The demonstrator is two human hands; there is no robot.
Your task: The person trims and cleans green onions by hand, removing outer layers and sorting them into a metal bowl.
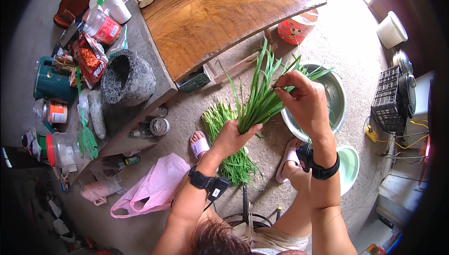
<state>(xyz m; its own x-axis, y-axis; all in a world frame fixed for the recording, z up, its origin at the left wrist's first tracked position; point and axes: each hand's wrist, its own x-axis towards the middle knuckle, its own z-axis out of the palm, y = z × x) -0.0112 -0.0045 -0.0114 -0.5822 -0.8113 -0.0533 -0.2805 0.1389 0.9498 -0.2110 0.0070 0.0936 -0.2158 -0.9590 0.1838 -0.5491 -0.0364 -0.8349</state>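
Note:
Gathered in my left hand (229, 137) is a bunch of long, flat green leaves, likely garlic chives (261, 93), gripped at its lower end with the leaves fanning upward. My right hand (303, 97) is at the right side of the bunch, thumb and forefinger pinched together on a small dark bit of leaf. Below, on the concrete floor between my feet, lies a pile of chives (229, 149), pale stem ends away from me. A metal basin (338, 104) stands behind my right hand, partly hidden by it and the leaves.
A wooden table (224, 20) is ahead. On the grey slab at left stand a stone mortar (128, 77), a stone pestle (96, 114) and several jars. A pink plastic bag (154, 188) lies left, a pale green basin (349, 170) right. A black crate (386, 97) and power strip (371, 134) are farther right.

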